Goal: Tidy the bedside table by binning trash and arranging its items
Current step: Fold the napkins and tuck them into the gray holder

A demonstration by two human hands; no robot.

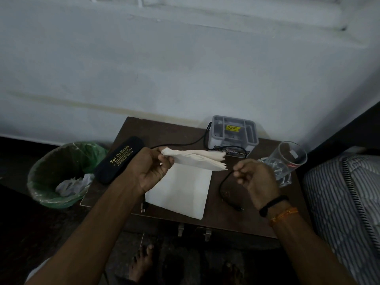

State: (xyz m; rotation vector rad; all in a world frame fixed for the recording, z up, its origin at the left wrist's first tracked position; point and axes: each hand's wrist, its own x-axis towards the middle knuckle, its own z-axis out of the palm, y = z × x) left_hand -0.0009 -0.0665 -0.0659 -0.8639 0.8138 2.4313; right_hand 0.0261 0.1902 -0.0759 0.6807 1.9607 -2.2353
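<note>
Head view: at centre frame our left hand (153,169) grips a stack of folded white paper napkins (197,160) above a flat white napkin (181,190) on the dark brown wooden bedside table (230,219). Our right hand (255,179), fingers curled, pinches a thin black cable (224,182). A green-lined round bin (59,173) stands at lower left, holding crumpled tissue.

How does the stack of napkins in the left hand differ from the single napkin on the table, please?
The napkin stack is several layers, held up by the left hand; the single napkin is one sheet. The stack is in the air, edge-on; the single napkin lies flat on the table. Both are white.
</note>
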